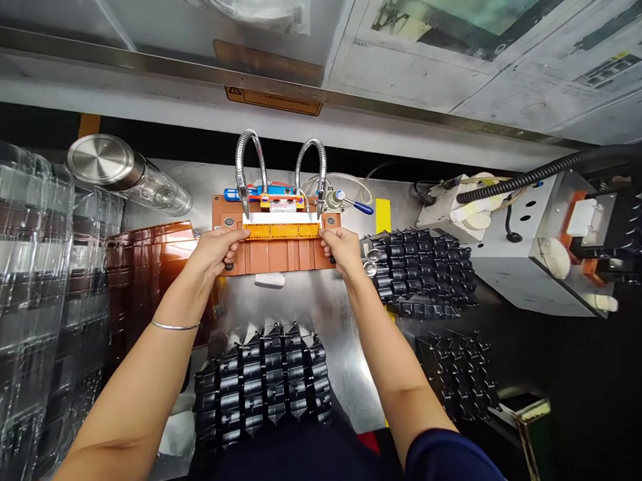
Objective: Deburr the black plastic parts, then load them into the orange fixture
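Note:
An orange perforated strip [283,231] spans the front of a brown fixture [278,256], along a white bar. My left hand [218,249] pinches the strip's left end. At its right end, the fingers of my right hand [342,247] are closed on it too. Two bent metal hoses [249,157] arch over the fixture, their nozzles pointing down near the strip's ends. A valve with a blue lever [361,207] is at the fixture's back right.
Black moulded parts [266,379] lie in front of me, with more black parts [422,268] at the right. A glass bottle [128,170] and clear plastic trays [24,293] are at the left. A white machine [515,254] stands far right.

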`<action>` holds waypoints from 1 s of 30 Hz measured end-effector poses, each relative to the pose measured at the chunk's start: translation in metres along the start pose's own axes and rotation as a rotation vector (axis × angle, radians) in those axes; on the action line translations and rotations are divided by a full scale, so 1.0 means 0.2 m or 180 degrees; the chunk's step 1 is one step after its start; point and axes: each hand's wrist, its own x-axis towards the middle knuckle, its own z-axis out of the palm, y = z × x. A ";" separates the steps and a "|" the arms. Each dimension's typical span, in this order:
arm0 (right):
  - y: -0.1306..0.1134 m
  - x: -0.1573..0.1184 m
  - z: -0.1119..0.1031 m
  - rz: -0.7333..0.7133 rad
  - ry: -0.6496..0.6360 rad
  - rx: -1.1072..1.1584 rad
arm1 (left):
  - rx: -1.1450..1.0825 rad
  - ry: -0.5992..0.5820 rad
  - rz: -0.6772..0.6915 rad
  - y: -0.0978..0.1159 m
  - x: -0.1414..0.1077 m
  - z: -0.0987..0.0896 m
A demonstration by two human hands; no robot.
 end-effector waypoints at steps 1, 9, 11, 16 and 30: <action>0.00 0.00 0.00 0.0006 -0.0005 0.0003 | 0.0001 -0.0022 0.0005 0.00 0.00 0.00; 0.00 0.00 0.00 0.0035 -0.0026 0.0025 | 0.0120 -0.0054 0.0024 0.00 0.01 0.00; 0.00 0.00 0.00 0.0033 -0.0028 0.0035 | 0.0176 -0.0031 0.0021 0.01 0.01 0.00; 0.00 0.00 0.00 0.0019 -0.0020 0.0042 | 0.0277 -0.0011 0.0027 0.01 0.01 0.00; 0.02 -0.01 -0.07 0.0244 -0.0253 0.0150 | 0.0754 -0.0489 -0.0309 0.10 0.05 -0.10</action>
